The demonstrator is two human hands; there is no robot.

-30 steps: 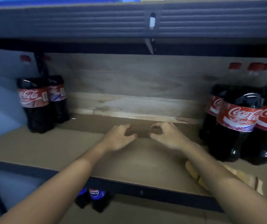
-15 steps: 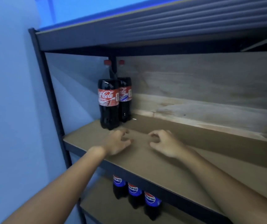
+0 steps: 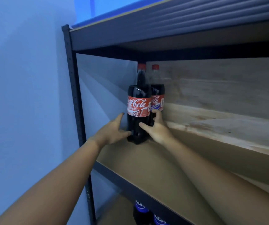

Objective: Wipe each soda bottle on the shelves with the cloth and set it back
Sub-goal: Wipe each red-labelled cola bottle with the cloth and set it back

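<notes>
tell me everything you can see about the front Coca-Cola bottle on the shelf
The front Coca-Cola bottle is tall dark plastic, red cap on, with a red label in white script. It stands upright at the shelf's left end, close before a second bottle. The left hand and right hand touch its lower body.

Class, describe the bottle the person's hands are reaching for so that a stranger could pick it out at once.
On the wooden shelf, look to the far left corner by the dark metal post. Two Coca-Cola bottles stand there; it is the front Coca-Cola bottle, nearer than the rear bottle, with its whole label showing.
</notes>
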